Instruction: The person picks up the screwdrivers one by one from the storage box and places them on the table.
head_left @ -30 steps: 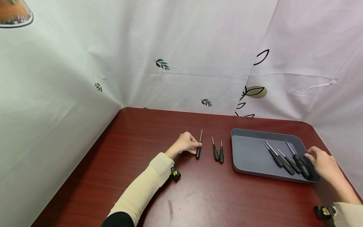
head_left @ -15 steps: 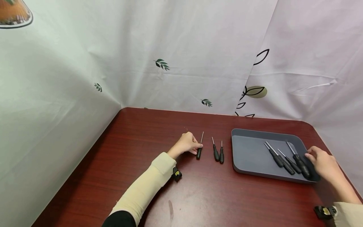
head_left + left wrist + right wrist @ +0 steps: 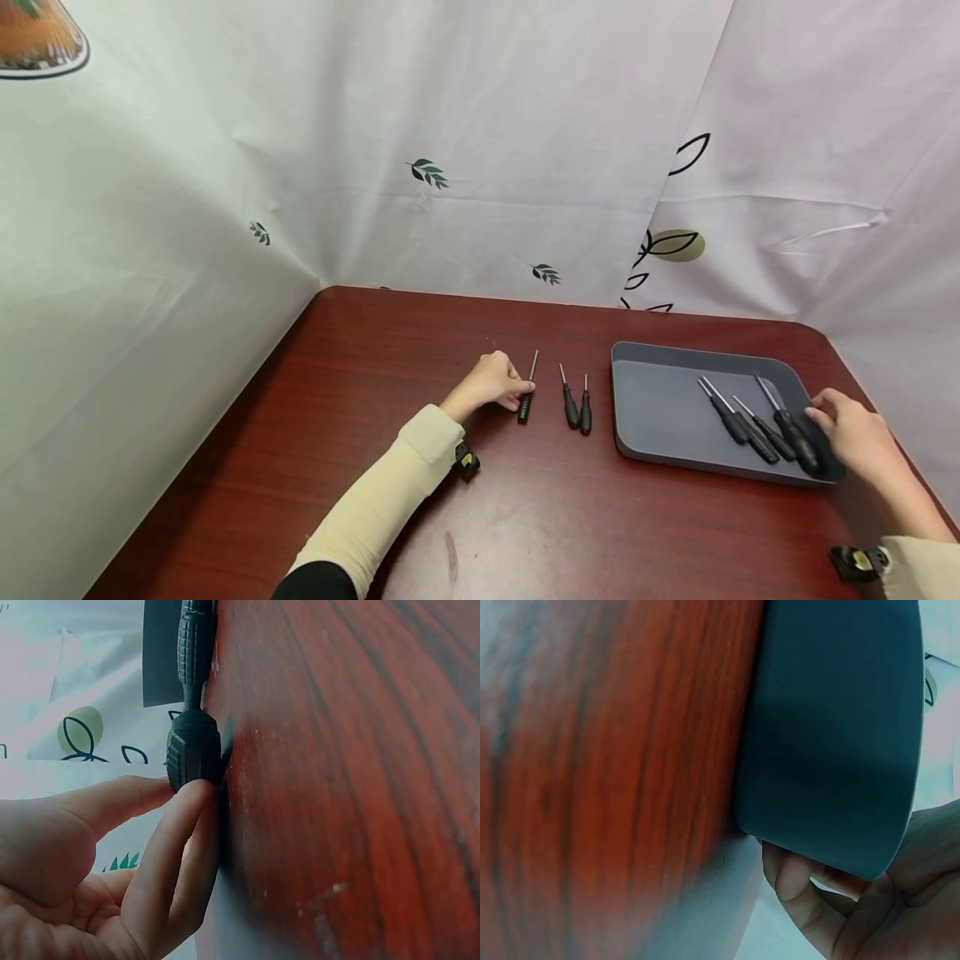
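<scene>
Dark ridged handle (image 3: 193, 748) in the pinch of the left hand (image 3: 142, 889), close to reddish wood-grained tabletop (image 3: 337, 772)

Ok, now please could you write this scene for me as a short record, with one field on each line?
left hand: left hand pinches the held screwdriver by its dark handle
right hand: right hand holds the gray tray at its right end
loose tools: two screwdrivers side by side between left hand and tray, handles toward the person
tray contents: four screwdrivers, lying in its right half
surface: reddish-brown wooden table
background: pale cloth with leaf prints
</scene>
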Tool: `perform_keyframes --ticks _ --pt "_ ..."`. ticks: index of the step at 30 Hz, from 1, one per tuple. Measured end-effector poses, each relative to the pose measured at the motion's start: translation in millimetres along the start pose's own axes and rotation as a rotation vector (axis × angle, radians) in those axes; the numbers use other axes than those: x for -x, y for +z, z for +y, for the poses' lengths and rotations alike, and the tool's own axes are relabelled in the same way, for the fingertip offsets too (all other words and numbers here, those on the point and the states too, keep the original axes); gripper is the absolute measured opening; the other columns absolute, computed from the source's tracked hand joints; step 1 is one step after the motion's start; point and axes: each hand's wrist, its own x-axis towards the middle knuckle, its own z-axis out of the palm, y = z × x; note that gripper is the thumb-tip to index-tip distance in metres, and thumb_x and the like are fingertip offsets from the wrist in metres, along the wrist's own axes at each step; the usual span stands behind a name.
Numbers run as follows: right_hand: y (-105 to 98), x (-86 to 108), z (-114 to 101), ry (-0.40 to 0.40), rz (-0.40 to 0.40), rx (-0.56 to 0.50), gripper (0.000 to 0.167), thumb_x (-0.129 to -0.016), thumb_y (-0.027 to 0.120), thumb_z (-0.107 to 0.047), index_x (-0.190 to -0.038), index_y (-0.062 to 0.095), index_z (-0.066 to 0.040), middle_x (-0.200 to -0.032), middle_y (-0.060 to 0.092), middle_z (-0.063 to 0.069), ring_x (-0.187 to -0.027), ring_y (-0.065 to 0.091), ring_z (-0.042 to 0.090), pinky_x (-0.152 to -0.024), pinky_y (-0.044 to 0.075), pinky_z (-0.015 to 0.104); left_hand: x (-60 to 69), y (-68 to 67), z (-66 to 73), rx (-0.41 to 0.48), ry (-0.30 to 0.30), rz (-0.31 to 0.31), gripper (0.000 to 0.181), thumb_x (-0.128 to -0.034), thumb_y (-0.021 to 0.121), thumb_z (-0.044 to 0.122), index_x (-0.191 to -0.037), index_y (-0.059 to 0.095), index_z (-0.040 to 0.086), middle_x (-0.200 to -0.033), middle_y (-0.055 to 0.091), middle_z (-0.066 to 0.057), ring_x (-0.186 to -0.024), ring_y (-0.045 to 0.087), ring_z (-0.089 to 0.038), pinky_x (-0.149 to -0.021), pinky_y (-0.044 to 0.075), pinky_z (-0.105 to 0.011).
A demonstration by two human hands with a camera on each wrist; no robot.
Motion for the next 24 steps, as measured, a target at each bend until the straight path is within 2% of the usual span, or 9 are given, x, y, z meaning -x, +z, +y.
perform_keyframes --ticks 17,24 --pt "1.4 -0.1 2.7 0.008 -0.006 -0.004 0.010 -0.095 0.060 0.006 -0.092 0.053 0.012 -0.081 0.059 0.035 -0.068 0.056 0.048 -0.056 0.043 0.062 3.9 -6.7 4.0 0.005 -0.011 0.005 0.023 -0.0934 0.072 0.011 -0.077 0.073 -0.005 -0.066 0.069 -0.013 -0.055 0.071 -0.020 -0.054 0.062 -0.029" --pt "-0.5 0.2 -1.9 0.010 -0.001 0.003 0.009 -0.094 0.060 0.008 -0.092 0.053 0.013 -0.081 0.059 0.035 -0.068 0.056 0.049 -0.057 0.043 0.063 5.4 -7.2 8.7 0.042 0.020 -0.002 0.022 -0.0930 0.072 0.010 -0.080 0.072 -0.008 -0.066 0.069 -0.014 -0.051 0.068 -0.017 -0.056 0.063 -0.031"
